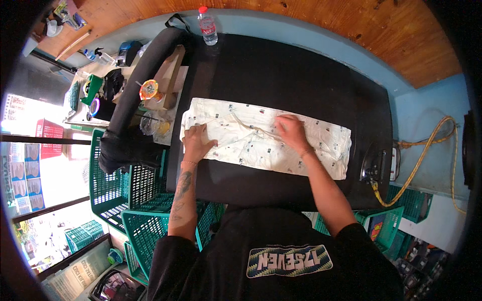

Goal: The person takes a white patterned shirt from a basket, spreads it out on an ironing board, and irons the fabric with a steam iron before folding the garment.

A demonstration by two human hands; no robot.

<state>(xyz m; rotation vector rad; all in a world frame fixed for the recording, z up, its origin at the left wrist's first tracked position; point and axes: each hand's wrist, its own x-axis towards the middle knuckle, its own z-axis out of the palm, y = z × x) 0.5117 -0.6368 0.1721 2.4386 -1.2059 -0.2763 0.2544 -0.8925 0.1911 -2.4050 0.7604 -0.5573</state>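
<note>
A white garment with small printed motifs [260, 150] lies folded into a long strip on a black padded ironing table [286, 71]. My left hand [197, 141] rests on the strip's left end, thumb and fingers spread. On the upper middle of the cloth is my right hand [292, 129], its fingers bent beside a raised fold edge; whether it pinches the cloth cannot be told. To the right, an electric iron [373, 165] with a yellow cord stands near the table's edge.
A plastic water bottle [208, 28] stands at the far edge. A black padded sleeve board [145, 75] runs along the left, beside a cup with an orange lid [149, 89] and a clear plastic cup [150, 123]. Green plastic baskets [147, 225] stand below left; others are at lower right.
</note>
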